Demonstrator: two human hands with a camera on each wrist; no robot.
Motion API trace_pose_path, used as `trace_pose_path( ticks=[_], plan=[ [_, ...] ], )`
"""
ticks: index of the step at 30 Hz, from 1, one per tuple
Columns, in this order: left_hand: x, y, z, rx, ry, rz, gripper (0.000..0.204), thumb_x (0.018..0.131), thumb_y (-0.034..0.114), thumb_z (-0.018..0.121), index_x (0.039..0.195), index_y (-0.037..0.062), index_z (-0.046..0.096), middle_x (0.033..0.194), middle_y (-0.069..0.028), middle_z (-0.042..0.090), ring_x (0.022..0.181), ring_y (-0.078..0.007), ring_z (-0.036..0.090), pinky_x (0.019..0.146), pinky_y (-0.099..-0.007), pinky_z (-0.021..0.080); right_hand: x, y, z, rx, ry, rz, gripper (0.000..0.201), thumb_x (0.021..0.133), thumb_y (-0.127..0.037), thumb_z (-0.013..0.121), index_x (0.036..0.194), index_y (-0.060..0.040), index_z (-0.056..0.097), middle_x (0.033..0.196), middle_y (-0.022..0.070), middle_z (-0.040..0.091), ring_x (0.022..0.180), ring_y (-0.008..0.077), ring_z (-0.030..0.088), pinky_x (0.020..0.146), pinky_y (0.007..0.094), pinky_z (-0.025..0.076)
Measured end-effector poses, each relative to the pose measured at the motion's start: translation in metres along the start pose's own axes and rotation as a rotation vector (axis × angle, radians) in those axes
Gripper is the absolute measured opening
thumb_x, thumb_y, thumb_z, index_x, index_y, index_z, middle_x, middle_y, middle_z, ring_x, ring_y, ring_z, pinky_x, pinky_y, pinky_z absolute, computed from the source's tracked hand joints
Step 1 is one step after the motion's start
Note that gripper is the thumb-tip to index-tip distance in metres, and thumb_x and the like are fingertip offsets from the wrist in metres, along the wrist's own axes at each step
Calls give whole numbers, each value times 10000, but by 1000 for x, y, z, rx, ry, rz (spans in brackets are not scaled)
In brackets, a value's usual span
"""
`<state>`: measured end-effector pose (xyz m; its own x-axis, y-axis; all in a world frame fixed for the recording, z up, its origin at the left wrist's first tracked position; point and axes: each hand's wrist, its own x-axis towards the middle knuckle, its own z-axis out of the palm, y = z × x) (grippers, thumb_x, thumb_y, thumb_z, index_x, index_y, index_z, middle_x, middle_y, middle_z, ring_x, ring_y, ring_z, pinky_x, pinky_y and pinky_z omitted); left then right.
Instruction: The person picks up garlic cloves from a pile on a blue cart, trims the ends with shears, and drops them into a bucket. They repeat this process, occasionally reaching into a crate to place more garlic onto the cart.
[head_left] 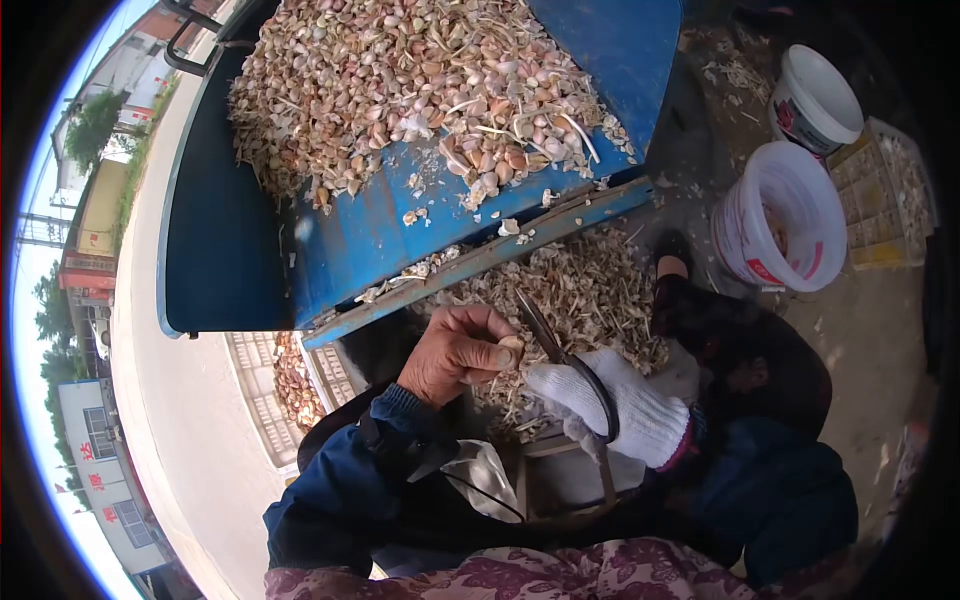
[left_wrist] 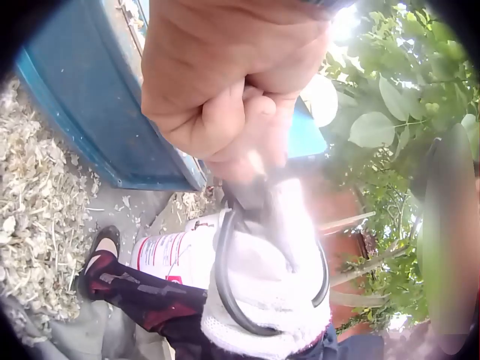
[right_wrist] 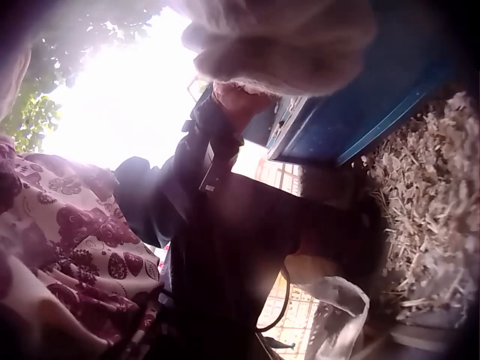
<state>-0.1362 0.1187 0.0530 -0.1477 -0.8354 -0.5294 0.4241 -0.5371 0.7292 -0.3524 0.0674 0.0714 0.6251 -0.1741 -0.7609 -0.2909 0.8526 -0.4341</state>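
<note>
One small, pale garlic clove (head_left: 511, 345) is pinched in your bare left hand (head_left: 455, 356); your white-gloved right hand (head_left: 628, 405) grips dark metal scissors (head_left: 541, 330). Beyond both, many seemingly unworked cloves (head_left: 410, 90) cover a blue metal tray (head_left: 375, 238).

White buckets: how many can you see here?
2, both right of the blue tray in the head view: the nearer bucket and the farther bucket just beyond it. Others may be hidden.

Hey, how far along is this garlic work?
Probably done: the cloves in the pale crate. Scraps lie below the blue tray.
In hand: the left hand pinches what looks like one clove; the gloved right hand holds scissors.
Left: the big heap on the tray, so plenty seems to remain.
</note>
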Motion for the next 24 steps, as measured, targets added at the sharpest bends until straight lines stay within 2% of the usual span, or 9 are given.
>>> trace_pose_path(
  ticks=[2,4,5,7,10,13,16,17,24],
  plan=[
    [19,23,-19,-108,88,78,98,778,33,691,812,-6,608,725,-90,575,438,-59,365,388,-197,275,1,-2,-6,-14,-8,-92,334,907,-339,648,738,-72,541,559,0,493,385,98,482,325,235,360],
    [45,46,-55,-84,185,233,64,825,34,577,770,32,544,754,-87,553,424,-70,344,375,-201,248,0,-9,-11,287,-111,66,367,893,-365,667,695,-90,524,543,-8,483,381,96,471,330,233,354],
    [58,61,-68,-7,334,252,78,802,-3,577,752,33,529,724,-78,549,423,-71,353,367,-218,249,-5,-12,-5,127,-38,-3,370,889,-373,672,689,-93,536,528,-2,469,377,100,457,330,238,354],
    [84,83,-78,275,451,383,82,751,-56,606,811,-13,571,673,-106,604,421,-88,437,360,-244,274,-9,-23,0,196,-28,50,358,890,-367,671,702,-89,548,525,3,465,375,102,450,327,240,351],
    [124,91,-87,996,702,566,232,785,4,613,1009,-13,669,745,-87,658,525,-177,595,482,-303,466,-9,-21,-6,191,-11,38,328,886,-354,679,743,-76,579,517,16,455,374,108,447,317,244,334],
    [142,89,-81,1448,629,741,264,798,37,607,1046,66,693,883,-105,678,734,-277,659,680,-350,524,-12,-28,-7,269,-21,74,372,886,-376,674,694,-76,567,512,10,463,359,107,436,310,250,316],
    [148,86,-67,1483,596,723,271,798,45,607,1050,92,693,982,-139,661,898,-338,636,785,-383,511,-13,-28,-8,166,-18,11,418,894,-375,665,619,-93,525,486,3,447,344,99,414,305,253,306],
    [149,86,-66,1486,572,794,269,793,46,609,1045,83,693,970,-146,663,883,-337,644,770,-379,515,-13,-23,-14,96,-121,-67,244,941,-306,594,823,-93,580,602,-28,522,447,62,478,363,199,356],
    [153,89,-70,1426,543,585,266,768,56,632,1030,51,678,784,-144,662,769,-301,663,712,-355,512,-18,-29,-8,41,-62,-85,294,916,-301,651,739,-81,569,575,-46,484,425,52,456,370,181,351]
  ],
)
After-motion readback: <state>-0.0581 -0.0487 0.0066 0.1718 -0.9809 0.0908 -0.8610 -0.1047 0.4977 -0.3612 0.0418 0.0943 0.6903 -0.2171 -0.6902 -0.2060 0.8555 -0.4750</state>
